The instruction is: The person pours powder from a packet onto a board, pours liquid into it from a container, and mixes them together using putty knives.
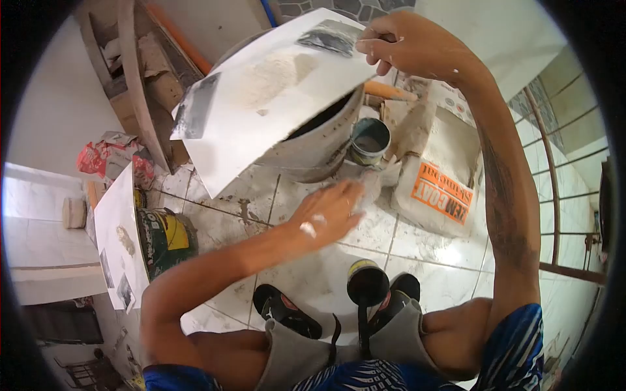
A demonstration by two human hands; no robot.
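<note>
A white board [228, 140] lies tilted across the top of a round, dirty bucket [306, 156]. Pale powder [277, 78] is heaped on it, and dark grey patches mark two of its ends. My right hand [401, 45] is at the board's upper right corner, fingers curled in; what they hold, if anything, is hidden. Below the bucket, my left hand [329, 212] hovers over the tiles, slightly blurred, with its fingers apart and nothing visible in them. A small can [370, 140] stands between the bucket and an opened Skimcoat bag [433, 189].
A dark container [367, 283] stands between my shoes. At left, a second white board [120, 241] leans by a green and yellow bucket [166, 238]. Behind are red crumpled packaging [114, 156] and wooden pieces [140, 85]. Metal bars [554, 182] run along the right.
</note>
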